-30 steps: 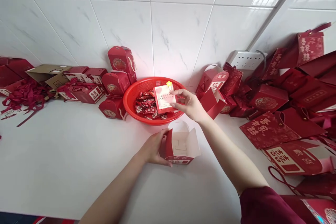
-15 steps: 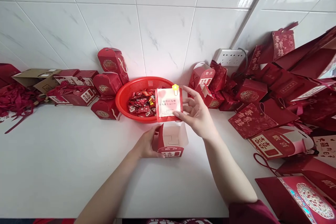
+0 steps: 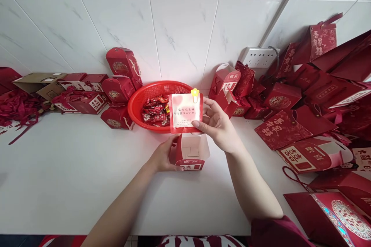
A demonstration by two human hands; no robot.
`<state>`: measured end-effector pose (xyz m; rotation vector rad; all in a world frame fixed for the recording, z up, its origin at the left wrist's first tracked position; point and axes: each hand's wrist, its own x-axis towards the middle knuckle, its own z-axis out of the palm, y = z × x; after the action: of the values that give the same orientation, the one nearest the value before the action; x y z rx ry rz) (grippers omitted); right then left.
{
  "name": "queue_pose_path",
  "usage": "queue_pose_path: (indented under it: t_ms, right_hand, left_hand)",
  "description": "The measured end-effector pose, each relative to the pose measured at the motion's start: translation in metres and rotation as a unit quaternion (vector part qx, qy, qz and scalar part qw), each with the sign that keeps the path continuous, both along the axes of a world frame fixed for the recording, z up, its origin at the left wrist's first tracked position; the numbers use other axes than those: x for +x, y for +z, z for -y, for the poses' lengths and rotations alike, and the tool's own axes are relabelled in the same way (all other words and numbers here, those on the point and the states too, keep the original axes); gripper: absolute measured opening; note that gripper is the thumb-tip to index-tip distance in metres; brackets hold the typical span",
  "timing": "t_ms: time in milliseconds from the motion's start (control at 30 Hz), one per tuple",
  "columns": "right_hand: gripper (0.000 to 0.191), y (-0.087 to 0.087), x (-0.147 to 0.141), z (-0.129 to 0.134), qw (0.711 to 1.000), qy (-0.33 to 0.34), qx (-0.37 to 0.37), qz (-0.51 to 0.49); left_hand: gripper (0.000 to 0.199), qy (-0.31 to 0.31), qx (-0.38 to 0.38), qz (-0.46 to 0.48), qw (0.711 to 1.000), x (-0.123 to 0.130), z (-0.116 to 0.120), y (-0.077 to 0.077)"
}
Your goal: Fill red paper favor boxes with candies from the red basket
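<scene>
In the head view, my right hand pinches a flat square packet with a red border, a pale printed face and a yellow flower clip at its upper right corner. The packet is held up over the back of an open red gift box, whose white inside shows. My left hand grips that box by its left side on the white table. Behind the packet stands a red plastic basket with wrapped candies in it, partly hidden by the packet.
Closed red gift boxes are stacked left of the basket. Further left lie ribbons and a brown box. Many red boxes and bags crowd the right side. A power strip sits against the tiled wall.
The view has shifted slightly. My right thumb and fingers have closed in a little on the packet, which stays above the box. My left hand keeps its hold on the box.
</scene>
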<state>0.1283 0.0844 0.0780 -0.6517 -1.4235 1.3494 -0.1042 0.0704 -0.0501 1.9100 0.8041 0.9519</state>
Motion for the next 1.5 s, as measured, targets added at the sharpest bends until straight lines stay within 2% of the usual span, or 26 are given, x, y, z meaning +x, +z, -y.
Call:
queue_pose_path:
  t_ms: [267,467,767,1000,1333,1500]
  right_hand:
    - [0.058,0.0032,-0.0020,0.0033,0.999,0.034,-0.015,-0.015]
    - [0.054,0.0042,-0.0023,0.0037,0.999,0.031,-0.011,-0.011]
    - [0.047,0.0048,-0.0016,0.0044,1.000,0.022,-0.003,-0.008]
    - [0.047,0.0040,-0.0010,0.0042,1.000,0.020,0.000,0.001]
    - [0.051,0.0068,0.0015,0.0040,1.000,0.011,-0.003,0.000]
    - [0.043,0.0083,0.0014,0.0046,1.000,0.010,-0.005,-0.007]
  left_hand:
    - [0.110,-0.014,-0.008,-0.004,1.000,0.0023,0.0005,0.0034]
    - [0.112,0.004,0.052,-0.022,0.998,0.0029,-0.0021,0.0035]
    - [0.109,0.009,0.017,-0.033,0.999,0.0042,0.0018,0.0042]
    - [0.107,0.000,0.008,-0.012,1.000,0.0043,0.0013,-0.0006]
    - [0.105,-0.002,-0.008,-0.014,1.000,0.0073,0.0025,0.0047]
    - [0.103,-0.008,-0.008,0.003,1.000,0.0067,0.0019,0.0018]
